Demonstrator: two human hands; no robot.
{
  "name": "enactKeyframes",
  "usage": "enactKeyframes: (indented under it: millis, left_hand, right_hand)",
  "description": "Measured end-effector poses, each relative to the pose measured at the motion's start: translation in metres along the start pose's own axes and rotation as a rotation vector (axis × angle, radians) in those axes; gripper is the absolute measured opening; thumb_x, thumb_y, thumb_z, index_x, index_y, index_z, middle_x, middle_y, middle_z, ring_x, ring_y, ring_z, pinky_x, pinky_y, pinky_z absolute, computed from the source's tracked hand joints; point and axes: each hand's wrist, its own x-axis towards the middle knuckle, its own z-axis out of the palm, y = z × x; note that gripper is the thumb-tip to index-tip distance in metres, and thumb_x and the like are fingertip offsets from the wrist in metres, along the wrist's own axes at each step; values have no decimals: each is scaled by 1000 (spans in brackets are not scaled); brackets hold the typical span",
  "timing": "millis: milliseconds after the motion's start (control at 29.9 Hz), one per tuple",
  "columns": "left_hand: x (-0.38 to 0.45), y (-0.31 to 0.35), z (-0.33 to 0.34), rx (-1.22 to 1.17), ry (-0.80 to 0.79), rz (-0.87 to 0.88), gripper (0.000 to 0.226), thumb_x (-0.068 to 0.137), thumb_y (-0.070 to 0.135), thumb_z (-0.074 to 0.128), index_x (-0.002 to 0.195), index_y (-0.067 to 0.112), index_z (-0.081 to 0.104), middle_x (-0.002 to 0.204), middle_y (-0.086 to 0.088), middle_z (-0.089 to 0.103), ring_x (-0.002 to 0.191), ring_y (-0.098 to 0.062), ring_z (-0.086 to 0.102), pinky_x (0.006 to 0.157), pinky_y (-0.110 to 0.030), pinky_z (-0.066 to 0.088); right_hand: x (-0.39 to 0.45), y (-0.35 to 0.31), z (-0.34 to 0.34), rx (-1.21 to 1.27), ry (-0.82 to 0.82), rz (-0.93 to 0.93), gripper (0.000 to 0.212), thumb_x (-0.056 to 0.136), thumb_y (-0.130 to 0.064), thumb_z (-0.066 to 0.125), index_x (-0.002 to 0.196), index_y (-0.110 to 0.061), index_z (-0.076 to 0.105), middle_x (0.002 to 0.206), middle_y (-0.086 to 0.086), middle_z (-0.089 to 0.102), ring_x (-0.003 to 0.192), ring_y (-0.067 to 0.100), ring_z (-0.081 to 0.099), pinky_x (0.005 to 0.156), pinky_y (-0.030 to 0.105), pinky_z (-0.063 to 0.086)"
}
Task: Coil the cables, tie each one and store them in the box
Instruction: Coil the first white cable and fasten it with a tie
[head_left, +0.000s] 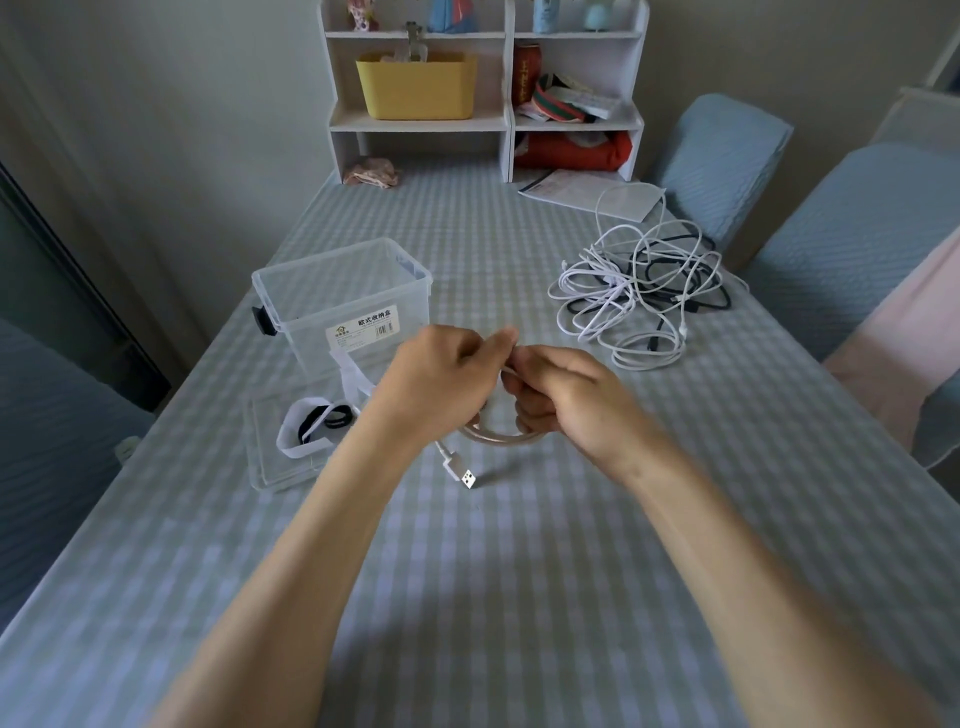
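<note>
A person's two bare forearms reach forward over a table (519, 597) covered in a pale blue and white checked cloth. The left hand (441, 371) and right hand (558, 392) meet just above the table's middle, both with fingers curled around a small coiled cable (496, 436), whitish and looped into a tight ring. The left hand's thumb and forefinger pinch at the top of the coil, touching the right hand's fingertips; the right hand grips the coil's right side. A short tail hangs from the coil on the left, ending in a white USB plug (467, 477) just above the cloth.

To the left of the hands, and a little farther back, stands a clear plastic storage box (343, 296), open at the top, with a white printed label on its front wall. Its clear lid (275, 467) lies flat on the cloth in front of it, near the left forearm. On the lid rest white strips and black loops, apparently cable ties (317, 421).

To the right, well apart from the hands, lies a loose tangled pile of cables (639, 291), mostly white with some black. Behind it a sheet of paper (587, 195) lies on the cloth.

At the far end of the table stands a white shelf unit (498, 124) holding a yellow bin (415, 85), a red can and other clutter.
</note>
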Motion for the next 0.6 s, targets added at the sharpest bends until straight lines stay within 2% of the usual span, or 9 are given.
enactKeyframes:
  millis: [67, 134, 200, 301, 367, 434, 501, 601]
  left_hand:
    - [0, 1, -5, -124, -104, -72, 55, 95, 46, 55, 66, 1, 60, 47, -2, 52, 47, -16, 52, 61, -32, 50]
    - [0, 4, -8, -490, -228, -212, 45, 94, 40, 61, 63, 9, 54, 46, 2, 36, 40, -14, 35, 51, -29, 44]
    - [3, 5, -6, -801, -328, -331, 41, 93, 38, 63, 64, 12, 49, 46, 4, 27, 36, -8, 22, 39, -21, 31]
    - [6, 2, -2, -1099, -366, -460, 44, 95, 35, 58, 60, 18, 37, 40, 8, 23, 28, -3, 17, 27, -14, 15]
    - [8, 1, -4, -1196, -303, -496, 47, 95, 30, 58, 57, 21, 32, 40, 8, 19, 27, -4, 15, 26, -15, 12]
    - [10, -1, -7, -1268, -199, -498, 48, 93, 27, 58, 55, 23, 29, 42, 9, 17, 30, -5, 13, 27, -17, 11]
    - [11, -6, -10, -1345, -97, -485, 48, 92, 24, 57, 54, 24, 28, 45, 9, 17, 32, -6, 14, 28, -19, 12]
    - [13, -12, -11, -1462, 25, -467, 46, 95, 22, 53, 55, 22, 30, 45, 8, 17, 32, -8, 15, 29, -19, 15]
  right_hand:
    - [-1, -2, 0, -6, -18, -6, 37, 105, -22, 43, 73, -11, 56, 53, -5, 38, 45, 8, 33, 55, 25, 31]
    - [-1, -3, 3, 97, -18, -10, 39, 106, -20, 40, 72, -8, 56, 46, -8, 39, 43, 9, 32, 55, 27, 30]
    - [-2, -3, 6, 242, -9, -21, 40, 104, -23, 41, 73, -7, 59, 46, -1, 42, 44, 13, 37, 53, 26, 36]
    - [0, 0, 8, 434, -40, -28, 35, 95, -30, 47, 78, -3, 62, 52, 5, 47, 49, 17, 46, 55, 25, 44]
    - [2, 3, 7, 463, -22, -27, 32, 92, -29, 50, 83, -3, 65, 59, 8, 56, 56, 20, 55, 60, 29, 48]
    - [5, 6, 3, 437, 46, -21, 27, 97, -20, 48, 86, -5, 68, 70, 8, 63, 62, 19, 59, 62, 32, 47]
    - [6, 9, -1, 371, 110, -13, 27, 100, -10, 44, 89, -6, 69, 68, 6, 62, 57, 17, 52, 53, 27, 42]
    - [7, 12, -4, 268, 76, -9, 22, 95, -1, 48, 96, -4, 69, 65, 5, 59, 49, 14, 43, 47, 24, 34]
